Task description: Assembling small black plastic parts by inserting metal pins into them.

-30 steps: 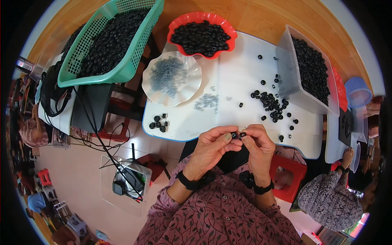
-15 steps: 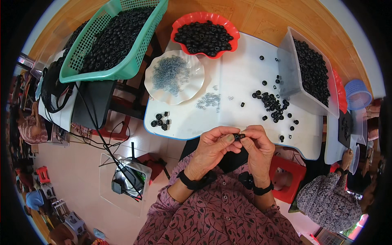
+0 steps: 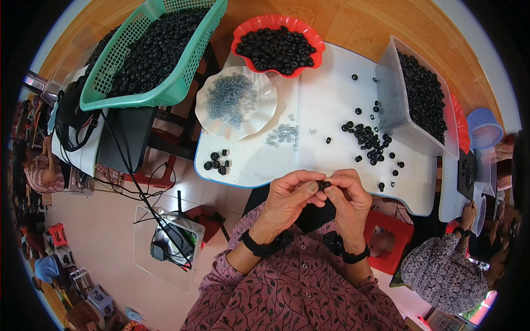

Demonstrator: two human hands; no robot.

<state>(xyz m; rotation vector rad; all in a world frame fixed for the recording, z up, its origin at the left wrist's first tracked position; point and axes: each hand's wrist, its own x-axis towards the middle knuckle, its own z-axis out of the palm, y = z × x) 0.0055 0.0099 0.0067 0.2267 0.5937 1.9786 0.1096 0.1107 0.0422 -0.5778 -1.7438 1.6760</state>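
Observation:
In front of my chest, over the table's near edge, both hands pinch one small black plastic part. My left hand grips it between thumb and fingers. From the other side, my right hand holds it with thumb and fingertips; the fingers hide most of its shape. Beyond my hands, loose black plastic parts lie scattered on the white table. Several more black pieces sit in a small group at the table's left. Tiny silvery-grey pieces, too small to make out, lie near the middle.
A white scalloped plate holds more tiny grey pieces. Behind it stands a red bowl of black parts. A green basket is at far left, a clear bin at right, both full of black parts. Another person sits at right.
The black part has turned slightly between my fingertips, and less of it shows. My hands stay in nearly the same place.

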